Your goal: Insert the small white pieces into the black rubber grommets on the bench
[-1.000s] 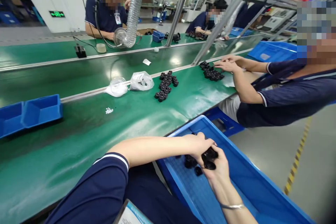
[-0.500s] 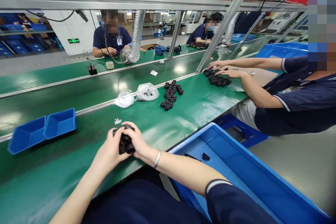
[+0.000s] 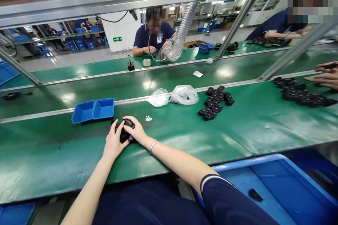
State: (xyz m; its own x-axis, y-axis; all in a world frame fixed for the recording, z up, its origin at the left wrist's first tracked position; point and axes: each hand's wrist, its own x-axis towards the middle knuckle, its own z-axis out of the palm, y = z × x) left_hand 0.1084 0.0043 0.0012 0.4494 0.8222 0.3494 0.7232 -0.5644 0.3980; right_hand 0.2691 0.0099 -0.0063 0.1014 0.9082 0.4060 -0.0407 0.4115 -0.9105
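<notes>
My left hand [image 3: 113, 141] and my right hand [image 3: 136, 130] are cupped together around a small heap of black round parts [image 3: 124, 134] resting on the green bench [image 3: 52, 154]. Both hands have their fingers curled around the parts. A bracelet sits on my right wrist. A twin blue bin [image 3: 93, 110] stands just left of and behind my hands. A few tiny white bits [image 3: 148, 118] lie just right of my right hand.
Two clear plastic bags [image 3: 174, 96] and a pile of black parts [image 3: 215, 102] lie further right. Another pile [image 3: 303, 95] lies before a co-worker's hands [image 3: 326, 75]. A blue crate [image 3: 277, 186] with one black part sits at my lower right. People work across the belt.
My view has swung left and the hands with the black parts have moved forward and settled on the bench near the blue bin. One second ago they were gathering parts in the blue crate.
</notes>
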